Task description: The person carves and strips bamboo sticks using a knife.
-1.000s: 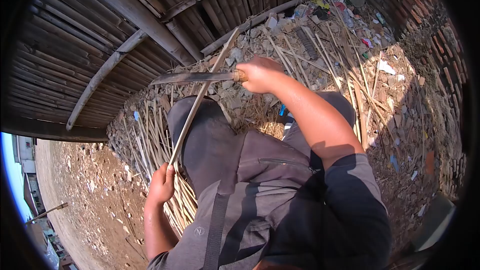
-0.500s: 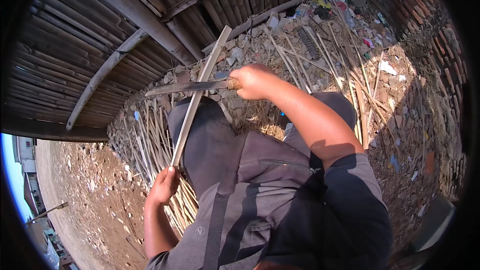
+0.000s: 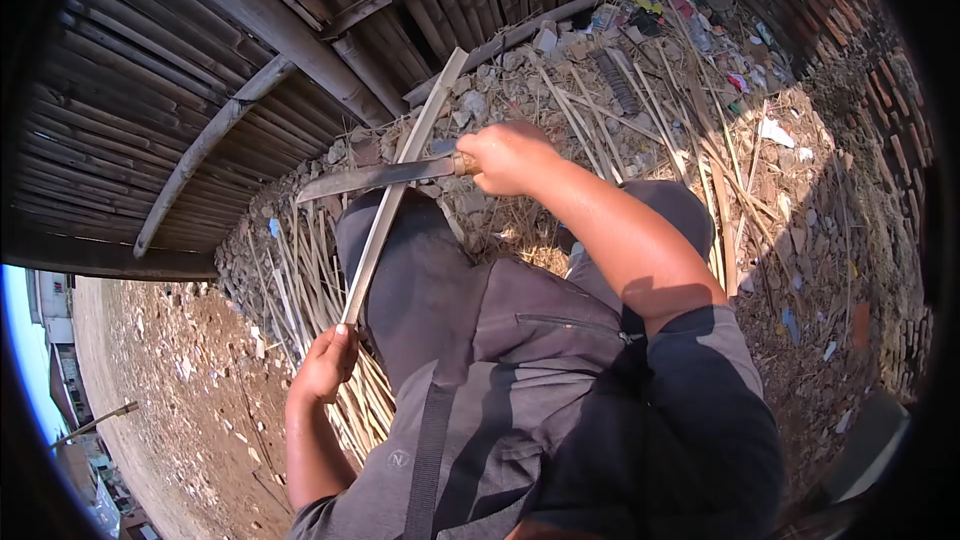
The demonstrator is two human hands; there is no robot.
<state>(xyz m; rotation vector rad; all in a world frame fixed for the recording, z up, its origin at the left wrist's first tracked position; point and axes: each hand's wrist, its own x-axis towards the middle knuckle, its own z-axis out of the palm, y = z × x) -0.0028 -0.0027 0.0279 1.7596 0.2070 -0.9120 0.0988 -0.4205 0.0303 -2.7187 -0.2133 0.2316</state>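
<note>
A long pale bamboo strip [image 3: 381, 230] slants up and away across my bent knee. My left hand [image 3: 325, 364] is closed round its near end, thumb on top. In my right hand [image 3: 508, 158] is the wooden handle of a machete [image 3: 375, 178], its broad blade pointing left. The blade crosses the strip above the knee and appears to touch it. The fingers of my right hand wrap the handle, which is partly hidden in the fist.
Many split bamboo strips [image 3: 365, 402] lie in a pile beside my left leg. More strips [image 3: 690, 130] are scattered over rubble ahead. A bamboo-slat wall [image 3: 90, 170] rises at the left, a brick wall [image 3: 885, 130] at the right. Litter [image 3: 640, 10] lies at the back.
The machete blade has turned slightly, showing more of its flat side, with its tip a little lower. My left hand and the strip's near end have shifted up slightly.
</note>
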